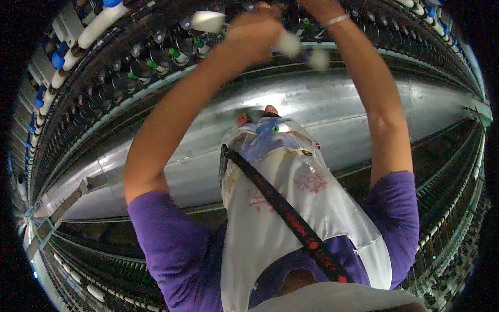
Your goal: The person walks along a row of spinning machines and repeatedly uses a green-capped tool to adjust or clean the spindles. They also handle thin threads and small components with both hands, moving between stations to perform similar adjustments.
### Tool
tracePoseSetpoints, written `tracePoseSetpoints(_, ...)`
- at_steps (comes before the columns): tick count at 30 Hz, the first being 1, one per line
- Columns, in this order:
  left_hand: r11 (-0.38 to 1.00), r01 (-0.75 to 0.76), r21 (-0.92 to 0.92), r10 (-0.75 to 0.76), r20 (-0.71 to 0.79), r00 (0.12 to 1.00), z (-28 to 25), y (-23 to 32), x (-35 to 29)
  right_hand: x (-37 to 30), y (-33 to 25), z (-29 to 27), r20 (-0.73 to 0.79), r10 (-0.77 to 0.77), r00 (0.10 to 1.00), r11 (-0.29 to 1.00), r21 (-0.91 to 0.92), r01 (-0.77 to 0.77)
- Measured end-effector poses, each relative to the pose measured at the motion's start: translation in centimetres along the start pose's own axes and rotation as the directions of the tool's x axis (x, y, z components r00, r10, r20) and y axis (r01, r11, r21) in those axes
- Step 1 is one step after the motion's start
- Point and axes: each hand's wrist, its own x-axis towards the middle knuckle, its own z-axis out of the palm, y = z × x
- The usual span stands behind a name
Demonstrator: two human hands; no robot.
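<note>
My left hand (254,32) is raised to the spinning frame at the top of the head view, smeared by motion, with its fingers curled. It seems closed on a white yarn bobbin (288,44), which juts out blurred beside it. Another white bobbin (208,22) shows just left of this hand. My right hand (319,7) reaches up to its right, cut off by the upper edge, so its fingers are hidden. Below and between the hands is a blurred white piece (318,59). Bobbins with green tops (178,55) stand in a row near my left forearm.
Metal panelling (322,106) runs across behind my apron (291,192). White roving bobbins with blue holders (60,67) line the upper left. A green-topped bobbin (277,128) lies at the apron's pocket. More machine rows (104,255) stretch along the lower left.
</note>
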Motion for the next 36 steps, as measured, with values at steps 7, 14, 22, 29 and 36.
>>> tracePoseSetpoints(7,0.856,0.515,-0.037,-0.501,0.186,0.845,-1.9,-3.1,2.3,3.9,-0.7,1.0,0.226,0.265,0.938,0.651,0.676,-0.346)
tracePoseSetpoints(14,0.957,0.287,0.045,-0.284,-0.067,0.957,-2.2,0.0,-1.8,2.8,-1.8,-1.6,0.218,0.015,0.976,0.997,0.065,-0.03)
tracePoseSetpoints(22,0.912,0.301,0.278,-0.182,-0.382,0.906,-15.3,-8.9,-10.8,-10.4,-8.7,-8.8,0.386,0.284,0.878,0.731,0.505,-0.458)
tracePoseSetpoints(29,0.599,0.531,0.599,-0.228,-0.508,0.831,-17.3,-15.2,-8.9,-16.8,-12.0,-8.8,0.733,0.374,0.569,0.469,0.38,-0.797)
tracePoseSetpoints(36,0.658,0.72,0.219,-0.27,-0.824,0.498,-7.5,-9.5,-11.0,-20.9,-13.3,-11.1,0.772,0.485,0.41,0.303,0.292,-0.907)
